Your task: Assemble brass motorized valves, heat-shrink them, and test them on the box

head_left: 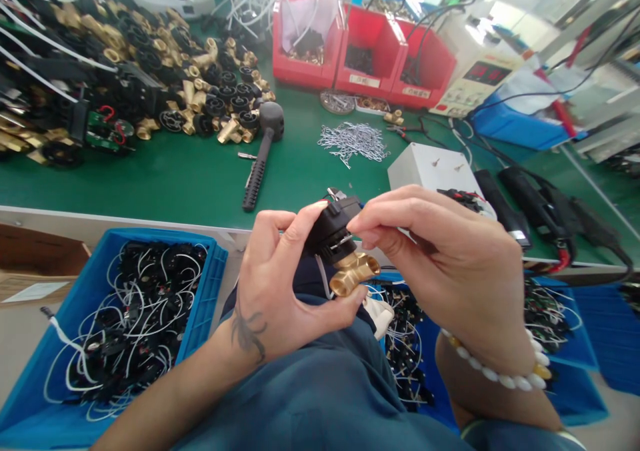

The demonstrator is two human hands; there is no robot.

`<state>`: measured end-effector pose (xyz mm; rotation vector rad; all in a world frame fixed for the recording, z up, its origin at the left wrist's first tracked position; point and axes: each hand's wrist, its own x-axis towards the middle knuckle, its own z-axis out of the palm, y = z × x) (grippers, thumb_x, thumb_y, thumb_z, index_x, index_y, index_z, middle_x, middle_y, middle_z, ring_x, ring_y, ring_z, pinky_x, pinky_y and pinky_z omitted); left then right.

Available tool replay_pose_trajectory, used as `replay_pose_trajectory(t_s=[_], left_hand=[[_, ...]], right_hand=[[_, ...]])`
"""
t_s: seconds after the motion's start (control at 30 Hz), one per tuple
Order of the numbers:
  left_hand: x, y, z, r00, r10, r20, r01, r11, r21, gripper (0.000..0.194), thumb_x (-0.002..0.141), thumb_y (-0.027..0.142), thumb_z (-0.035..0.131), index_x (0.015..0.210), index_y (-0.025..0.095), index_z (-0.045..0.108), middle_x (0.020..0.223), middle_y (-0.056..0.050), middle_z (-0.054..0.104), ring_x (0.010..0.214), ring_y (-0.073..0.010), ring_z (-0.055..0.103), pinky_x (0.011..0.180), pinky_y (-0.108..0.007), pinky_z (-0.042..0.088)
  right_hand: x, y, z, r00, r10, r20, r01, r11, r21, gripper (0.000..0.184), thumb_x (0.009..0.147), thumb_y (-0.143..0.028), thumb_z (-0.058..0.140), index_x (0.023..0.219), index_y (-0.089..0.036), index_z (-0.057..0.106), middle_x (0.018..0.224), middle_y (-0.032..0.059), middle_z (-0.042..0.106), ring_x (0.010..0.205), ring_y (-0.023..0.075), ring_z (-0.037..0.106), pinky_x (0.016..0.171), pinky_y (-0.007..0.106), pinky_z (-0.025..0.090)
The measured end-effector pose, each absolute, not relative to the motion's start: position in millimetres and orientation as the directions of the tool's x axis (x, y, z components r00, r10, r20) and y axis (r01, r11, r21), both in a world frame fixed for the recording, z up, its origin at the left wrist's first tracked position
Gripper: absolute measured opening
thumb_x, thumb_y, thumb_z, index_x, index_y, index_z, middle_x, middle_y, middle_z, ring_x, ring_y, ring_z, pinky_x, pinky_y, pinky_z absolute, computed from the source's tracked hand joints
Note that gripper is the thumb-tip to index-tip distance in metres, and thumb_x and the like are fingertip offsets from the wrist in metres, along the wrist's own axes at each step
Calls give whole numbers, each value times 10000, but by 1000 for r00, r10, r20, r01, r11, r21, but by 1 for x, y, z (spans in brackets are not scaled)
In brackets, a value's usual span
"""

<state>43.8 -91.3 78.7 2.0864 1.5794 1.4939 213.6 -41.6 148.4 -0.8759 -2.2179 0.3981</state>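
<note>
Assembly, one: black housing seated on a brass fitting; held above the wearer's lap, just off the front edge of the green bench. Thin metal piece visible at the joint of the two.

Left hand: fingers spread to the assembly's height and closed on it, index on the housing, thumb under the brass.

Right hand: thumb and index drawn nearly together at the housing's right side; whether they grip anything small, cannot tell.

Handling notes, by judgement: keep the left grip firm so that housing and brass stay in line; work the right fingertips square to the joint, pressing evenly rather than prying; leave the metal piece in clear sight, free of the left thumb.

Nearby stock: loose heap of bright wire clips, beyond the hands; black-headed mallet, lying left of the clips; red bins, three, at the rear.
</note>
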Motion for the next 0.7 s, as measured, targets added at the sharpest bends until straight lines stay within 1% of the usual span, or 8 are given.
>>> replay_pose_trajectory(t_s=[0.1, 0.2, 0.37, 0.5, 0.57, 0.6, 0.63, 0.7], left_hand=[[42, -92, 82, -31, 814, 579, 657, -420, 626, 682, 780, 460, 774, 1366, 193, 549, 1092, -74, 591, 986, -225, 624, 848, -379, 623], [41, -92, 84, -30, 827, 562, 659, -406, 633, 675, 773, 434, 781, 1357, 184, 556, 1089, -71, 590, 992, -223, 627, 856, -375, 622], [36, -91, 73, -58, 829, 557, 664, -384, 641, 658, 772, 387, 773, 1356, 183, 547, 1093, -65, 583, 979, -214, 629, 850, -370, 622], [27, -94, 55, -40, 858, 512, 650, -367, 665, 653, 781, 361, 758, 1369, 185, 534, 1106, -68, 574, 976, -204, 630, 845, -356, 630], [20, -98, 47, -53, 870, 490, 654, -340, 675, 665, 786, 365, 756, 1385, 189, 526, 1117, -70, 571, 995, -210, 631, 846, -357, 634], [17, -99, 44, -67, 874, 482, 658, -324, 679, 677, 786, 370, 758, 1395, 189, 523, 1122, -71, 569, 1003, -213, 632, 850, -363, 637], [14, -101, 42, -82, 875, 477, 663, -309, 682, 688, 785, 372, 763, 1402, 189, 521, 1126, -71, 568, 1008, -216, 632, 854, -368, 638], [9, -102, 41, -115, 875, 471, 667, -283, 689, 693, 779, 356, 771, 1407, 193, 526, 1129, -68, 567, 1009, -213, 631, 855, -367, 642]], right_hand=[[212, -43, 148, -528, 665, 528, 466, 746, -475, 173, 987, -95, 616, 928, -226, 713, 958, 15, 735, 851, 125, 701, 761, 235, 562], [209, -42, 144, -512, 661, 548, 459, 750, -476, 174, 984, -85, 617, 925, -224, 702, 966, 16, 729, 867, 121, 695, 776, 236, 559], [202, -35, 122, -496, 674, 547, 382, 736, -559, 167, 972, -60, 624, 923, -209, 683, 971, 13, 717, 888, 110, 685, 792, 223, 551], [200, -26, 107, -604, 637, 478, 248, 721, -647, 145, 976, -74, 629, 922, -195, 688, 935, 6, 717, 875, 101, 683, 793, 205, 544], [196, -18, 104, -658, 624, 422, 210, 690, -692, 68, 967, -137, 675, 961, -198, 705, 944, 5, 717, 872, 102, 678, 806, 208, 540], [193, -12, 103, -654, 644, 397, 203, 655, -728, 42, 963, -196, 701, 1004, -202, 707, 945, 5, 712, 861, 106, 674, 802, 214, 539], [188, -5, 101, -625, 686, 373, 202, 603, -772, 116, 963, -274, 711, 1055, -204, 700, 936, 5, 702, 842, 111, 669, 789, 223, 540], [172, 16, 93, -501, 806, 314, 209, 465, -860, 299, 977, -442, 669, 1140, -192, 655, 884, 4, 670, 778, 120, 657, 733, 239, 540]])
